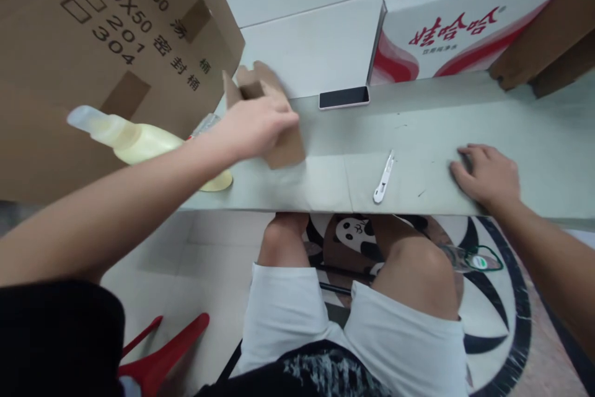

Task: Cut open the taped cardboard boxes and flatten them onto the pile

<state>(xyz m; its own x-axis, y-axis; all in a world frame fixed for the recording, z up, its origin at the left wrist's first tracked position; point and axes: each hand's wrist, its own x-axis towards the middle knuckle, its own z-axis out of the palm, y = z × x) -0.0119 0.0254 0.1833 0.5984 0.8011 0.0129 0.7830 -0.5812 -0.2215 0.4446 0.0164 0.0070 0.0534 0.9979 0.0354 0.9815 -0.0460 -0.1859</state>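
Observation:
My left hand (pixel 260 124) is closed on the near upper edge of a small brown cardboard box (pixel 287 148). The box stands on the light green table, and its top flaps are up and parted. My right hand (pixel 493 174) lies on the table at the right, holding nothing, thumb apart from the loosely bent fingers. Between the two hands is a white utility knife (pixel 383 178), lying on its own. Under my left forearm, a pale yellow bottle (pixel 149 142) with a clear cap is partly hidden.
A phone (pixel 344 98) lies at the back, against a white panel (pixel 311 44). Behind it on the right stands a white and red carton (pixel 465 19), with brown cardboard (pixel 553 31) beside it. A large printed carton (pixel 116 25) fills the left. The table's front edge (pixel 325 210) runs above my knees.

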